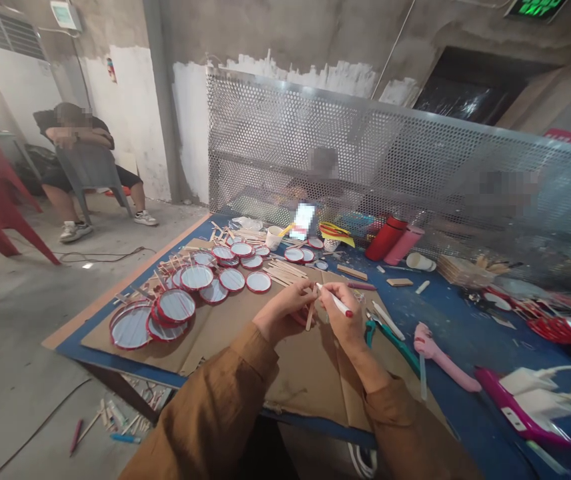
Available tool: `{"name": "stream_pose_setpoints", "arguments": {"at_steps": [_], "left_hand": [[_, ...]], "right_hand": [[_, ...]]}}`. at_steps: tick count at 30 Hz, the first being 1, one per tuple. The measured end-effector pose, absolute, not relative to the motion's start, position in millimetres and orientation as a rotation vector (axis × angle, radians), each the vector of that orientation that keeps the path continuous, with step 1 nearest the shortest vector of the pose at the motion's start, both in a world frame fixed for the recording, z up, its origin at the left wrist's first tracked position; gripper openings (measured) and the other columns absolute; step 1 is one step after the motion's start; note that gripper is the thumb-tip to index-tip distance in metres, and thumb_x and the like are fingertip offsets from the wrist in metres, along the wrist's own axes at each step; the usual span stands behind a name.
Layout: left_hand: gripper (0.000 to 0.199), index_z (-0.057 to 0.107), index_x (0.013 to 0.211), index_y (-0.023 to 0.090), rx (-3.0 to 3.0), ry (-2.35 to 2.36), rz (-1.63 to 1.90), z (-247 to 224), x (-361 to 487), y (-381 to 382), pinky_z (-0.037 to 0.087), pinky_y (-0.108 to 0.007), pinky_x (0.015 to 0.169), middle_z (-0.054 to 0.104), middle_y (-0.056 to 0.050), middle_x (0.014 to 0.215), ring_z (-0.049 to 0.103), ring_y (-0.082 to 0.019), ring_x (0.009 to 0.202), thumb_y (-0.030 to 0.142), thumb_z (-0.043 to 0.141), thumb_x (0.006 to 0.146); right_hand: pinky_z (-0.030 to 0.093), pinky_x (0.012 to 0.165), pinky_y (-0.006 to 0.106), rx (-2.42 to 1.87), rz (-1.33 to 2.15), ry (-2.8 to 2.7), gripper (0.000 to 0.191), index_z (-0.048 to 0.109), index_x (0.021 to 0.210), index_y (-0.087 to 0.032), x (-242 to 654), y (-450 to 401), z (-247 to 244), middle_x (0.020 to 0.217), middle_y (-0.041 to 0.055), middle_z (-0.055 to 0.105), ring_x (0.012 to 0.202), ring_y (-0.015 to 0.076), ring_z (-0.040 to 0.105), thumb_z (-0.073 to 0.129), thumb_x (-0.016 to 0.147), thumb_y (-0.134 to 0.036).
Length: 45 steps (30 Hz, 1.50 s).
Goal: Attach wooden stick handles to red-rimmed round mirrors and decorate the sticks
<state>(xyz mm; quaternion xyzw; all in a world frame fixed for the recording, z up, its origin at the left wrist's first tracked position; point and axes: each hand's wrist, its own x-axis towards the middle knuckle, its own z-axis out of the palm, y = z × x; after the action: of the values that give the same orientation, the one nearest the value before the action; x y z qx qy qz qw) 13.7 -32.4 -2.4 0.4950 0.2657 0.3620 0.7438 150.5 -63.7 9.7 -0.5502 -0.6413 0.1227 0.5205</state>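
Over the cardboard sheet [300, 387], my left hand [285, 307] pinches a flat wooden craft stick [309, 318], whose lower end points down toward me. My right hand [343, 327] is closed around a white marker pen [336, 303] with a red end. The pen's tip meets the stick's upper part, close to my left fingertips; whether it touches is too small to tell. To the left lie several round white discs with red rims [177, 305], some overlapping, some with sticks at their edges. Loose wooden sticks [283, 272] lie just beyond my left hand.
Right of my hand lie teal-handled pliers [398, 347], a pink glue gun [445, 360] and a purple power strip [503, 400]. A lit phone [303, 221], paper cup [273, 237] and red bottle [386, 238] stand before a perforated metal screen [285, 127]. A person [78, 133] sits at far left.
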Motion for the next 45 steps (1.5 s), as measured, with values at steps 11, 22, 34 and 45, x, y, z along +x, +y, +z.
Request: {"name": "stream_pose_setpoints", "arguments": {"at_steps": [11,22,34,45], "left_hand": [[0.037,0.051,0.097,0.019,1.072,0.579,0.807,0,13,-36,0.036,-0.014,0.045,0.052,0.005,0.060,0.050,-0.006,0.045,0.046,0.069,0.079],[0.037,0.051,0.098,0.019,1.067,0.569,0.815,1,14,-35,0.037,-0.014,0.046,0.052,0.005,0.061,0.050,-0.006,0.046,0.044,0.069,0.078],[0.036,0.051,0.107,0.021,1.066,0.586,0.810,-3,14,-35,0.040,-0.016,0.047,0.051,0.006,0.061,0.052,-0.007,0.046,0.039,0.067,0.081],[0.036,0.052,0.102,0.020,1.068,0.560,0.822,2,14,-39,0.040,-0.016,0.048,0.050,0.005,0.060,0.052,-0.007,0.047,0.044,0.067,0.081]], "right_hand": [[0.048,0.060,0.029,-1.334,0.262,-1.523,0.025,0.061,0.080,-0.022,150,-66,10,0.068,0.0023,0.067,0.063,0.0180,0.062,0.056,0.083,-0.046],[0.048,0.060,0.029,-1.346,0.250,-1.582,0.023,0.060,0.079,-0.023,149,-67,11,0.066,0.0016,0.067,0.062,0.0180,0.062,0.055,0.084,-0.045],[0.048,0.058,0.028,-1.370,0.289,-1.400,0.026,0.060,0.082,-0.021,156,-62,1,0.065,0.0008,0.065,0.059,0.0165,0.061,0.055,0.084,-0.046],[0.049,0.061,0.029,-1.363,0.324,-1.480,0.027,0.061,0.080,-0.021,153,-63,5,0.070,0.0028,0.068,0.064,0.0184,0.063,0.057,0.083,-0.047]]}}
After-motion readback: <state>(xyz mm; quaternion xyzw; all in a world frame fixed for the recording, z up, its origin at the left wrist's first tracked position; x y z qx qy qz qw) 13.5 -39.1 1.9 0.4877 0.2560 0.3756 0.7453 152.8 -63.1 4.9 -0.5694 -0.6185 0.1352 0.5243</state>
